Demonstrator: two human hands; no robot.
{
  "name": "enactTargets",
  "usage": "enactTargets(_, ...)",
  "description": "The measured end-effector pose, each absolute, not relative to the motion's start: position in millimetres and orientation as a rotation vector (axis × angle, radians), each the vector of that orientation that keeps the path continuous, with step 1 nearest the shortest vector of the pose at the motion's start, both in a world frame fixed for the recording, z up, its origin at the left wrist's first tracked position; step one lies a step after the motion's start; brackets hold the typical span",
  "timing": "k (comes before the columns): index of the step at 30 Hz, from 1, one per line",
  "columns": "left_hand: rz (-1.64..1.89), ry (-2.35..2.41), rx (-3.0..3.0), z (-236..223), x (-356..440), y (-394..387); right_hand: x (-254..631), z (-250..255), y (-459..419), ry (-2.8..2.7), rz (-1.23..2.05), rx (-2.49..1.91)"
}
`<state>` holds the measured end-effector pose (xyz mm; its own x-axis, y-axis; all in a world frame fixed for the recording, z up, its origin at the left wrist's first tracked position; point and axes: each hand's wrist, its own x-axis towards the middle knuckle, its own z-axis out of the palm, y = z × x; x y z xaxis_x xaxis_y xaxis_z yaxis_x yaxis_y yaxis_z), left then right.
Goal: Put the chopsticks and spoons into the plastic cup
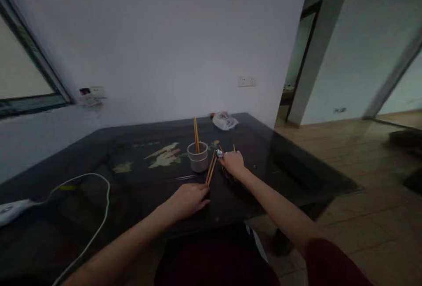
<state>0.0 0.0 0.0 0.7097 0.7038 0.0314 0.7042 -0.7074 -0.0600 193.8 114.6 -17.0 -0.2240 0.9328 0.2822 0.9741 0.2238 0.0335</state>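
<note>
On our bench, two upright chopsticks stand in the clear cup; another pair lies outside, just beside it, our left hand's fingers closed on the near ends. Our right hand is at the spoon and more sticks, also outside (its grip we cannot tell).

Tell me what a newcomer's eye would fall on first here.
Probably the clear cup near the dark table's middle, with upright chopsticks poking out. Next, the shiny metal piece by the right hand, just right of the chopstick pair at the left hand. The white cord curving across the table's left also stands out.
</note>
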Motion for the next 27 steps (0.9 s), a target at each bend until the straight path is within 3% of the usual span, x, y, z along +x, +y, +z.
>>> enactTargets(5,0.002,-1.225,-2.791,21.0,6.6,15.4,197.0,-14.6,113.2,-2.273,-0.267,-1.822)
enactTargets(12,-0.02,-1.755,-2.431,15.0,44.0,49.0,198.6,-9.5,109.7,-2.28,-0.219,-1.825)
enactTargets(27,0.007,-1.873,-2.445,-6.1,39.7,60.5,198.8,-13.1,112.9,-2.297,-0.205,-1.81)
